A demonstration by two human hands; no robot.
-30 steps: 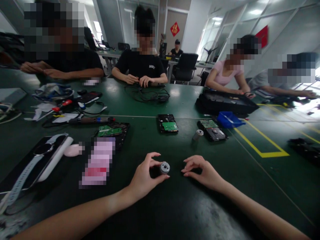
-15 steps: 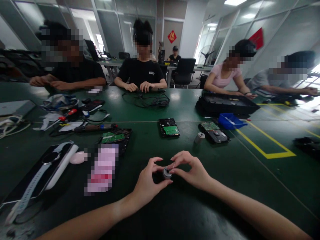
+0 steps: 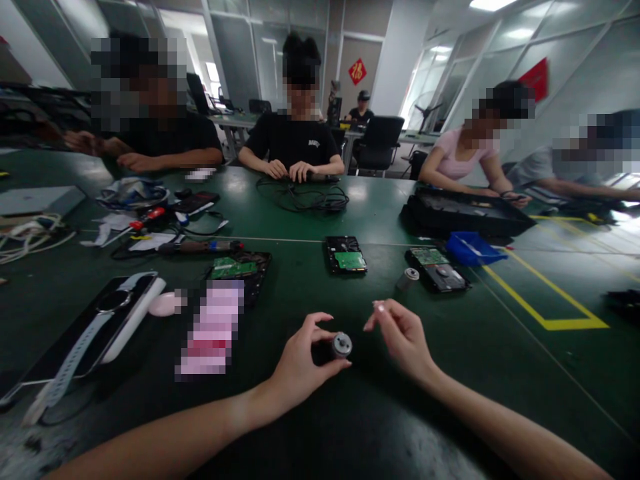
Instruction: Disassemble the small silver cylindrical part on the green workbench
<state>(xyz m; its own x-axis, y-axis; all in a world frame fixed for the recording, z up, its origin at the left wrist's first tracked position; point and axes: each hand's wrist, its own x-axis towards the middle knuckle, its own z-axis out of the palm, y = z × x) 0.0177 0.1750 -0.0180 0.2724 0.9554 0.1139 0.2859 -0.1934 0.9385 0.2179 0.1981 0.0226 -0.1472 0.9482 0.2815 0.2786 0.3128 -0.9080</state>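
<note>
My left hand [image 3: 306, 357] grips a small grey metal cylinder [image 3: 342, 345] that looks like a small motor, between thumb and fingers. Its round end faces up and shows small dark holes. My right hand [image 3: 404, 333] is to the right of it, apart from the cylinder, with fingertips pinched together. Whatever the pinch may hold is too small to make out. A second metal cylinder [image 3: 408, 279] stands on the table just beyond my right hand. Behind it is a hard drive [image 3: 440, 270] with a green board, and another hard drive [image 3: 346, 255] lies further left.
On the left are a third hard drive [image 3: 240, 267], a pink blurred item [image 3: 213, 330], a watch [image 3: 107, 303] on a tablet-like slab, and an electric screwdriver [image 3: 200, 247]. A blue tray [image 3: 475, 248] and a black case [image 3: 465, 213] stand right. Several people sit opposite.
My right hand has drawn away from the cylinder to the right, fingers pinched. The cylinder stays in my left hand, its end now uncovered. The view has shifted slightly.
</note>
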